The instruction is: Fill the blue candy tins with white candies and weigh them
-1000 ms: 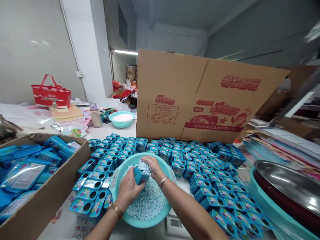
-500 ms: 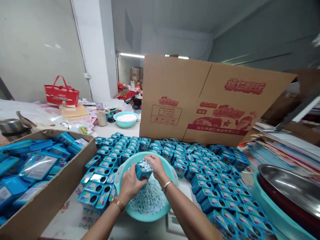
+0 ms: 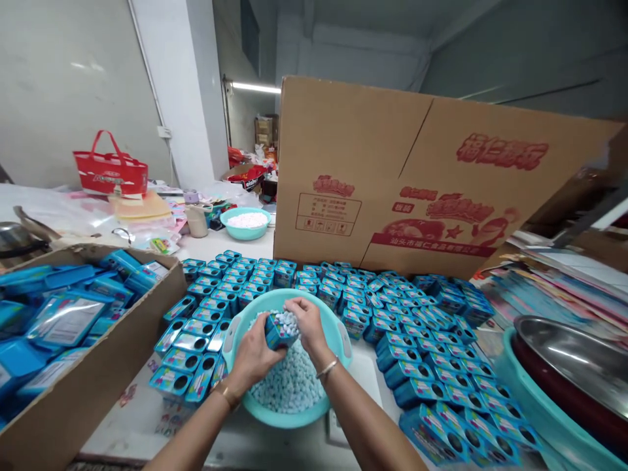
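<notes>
My left hand (image 3: 254, 356) grips a small blue tin (image 3: 277, 333) heaped with pale blue-white candies, held over a teal basin (image 3: 338, 341) full of the same candies (image 3: 290, 386). My right hand (image 3: 308, 322) rests against the tin's top with fingers curled over the candy heap. Rows of several closed blue tins (image 3: 417, 314) cover the table around the basin.
A large printed cardboard box (image 3: 417, 183) stands behind the tins. An open carton of blue packs (image 3: 73, 340) lies at left. A steel bowl in a teal tub (image 3: 564, 373) sits at right. A second basin of candies (image 3: 245, 222) and a red bag (image 3: 110, 171) stand further back.
Both hands have stayed over the basin with the tin. The view has shifted slightly, and the right hand's fingers have moved on top of the candy heap.
</notes>
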`<state>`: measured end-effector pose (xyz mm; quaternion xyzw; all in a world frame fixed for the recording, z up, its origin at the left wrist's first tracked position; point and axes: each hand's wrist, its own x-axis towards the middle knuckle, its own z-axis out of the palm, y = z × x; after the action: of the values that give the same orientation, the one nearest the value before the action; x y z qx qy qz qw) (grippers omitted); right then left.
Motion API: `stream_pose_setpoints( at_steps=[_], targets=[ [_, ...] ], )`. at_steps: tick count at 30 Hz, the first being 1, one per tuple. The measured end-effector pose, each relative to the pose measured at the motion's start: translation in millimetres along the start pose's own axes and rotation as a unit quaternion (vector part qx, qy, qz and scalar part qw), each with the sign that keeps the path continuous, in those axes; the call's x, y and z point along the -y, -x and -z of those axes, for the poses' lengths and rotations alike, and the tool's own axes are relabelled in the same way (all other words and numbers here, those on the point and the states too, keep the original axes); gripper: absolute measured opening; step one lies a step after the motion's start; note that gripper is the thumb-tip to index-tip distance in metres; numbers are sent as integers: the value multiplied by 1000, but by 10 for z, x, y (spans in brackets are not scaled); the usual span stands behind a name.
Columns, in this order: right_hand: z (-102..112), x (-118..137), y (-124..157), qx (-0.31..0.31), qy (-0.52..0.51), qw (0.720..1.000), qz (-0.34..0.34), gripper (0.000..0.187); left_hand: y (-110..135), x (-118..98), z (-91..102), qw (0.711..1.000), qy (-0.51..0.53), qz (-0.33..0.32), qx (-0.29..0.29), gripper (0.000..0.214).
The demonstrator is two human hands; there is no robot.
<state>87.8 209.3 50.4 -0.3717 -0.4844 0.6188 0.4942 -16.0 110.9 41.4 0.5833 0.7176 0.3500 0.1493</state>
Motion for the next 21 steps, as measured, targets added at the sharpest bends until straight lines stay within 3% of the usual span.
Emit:
stream_pose_setpoints(
  at_steps=[13,17,21],
  targets=[
    [71,-93,-12,-23,8,1000,18,38,-76,54,-90,998,25,21,50,74],
    [65,-9,15,2,2,1000,7,35,-60,120,-88,996,68,26,42,74],
    [112,82,75,22,-79,995,-54,33,23,163,-32,983,175,24,55,75]
  ],
)
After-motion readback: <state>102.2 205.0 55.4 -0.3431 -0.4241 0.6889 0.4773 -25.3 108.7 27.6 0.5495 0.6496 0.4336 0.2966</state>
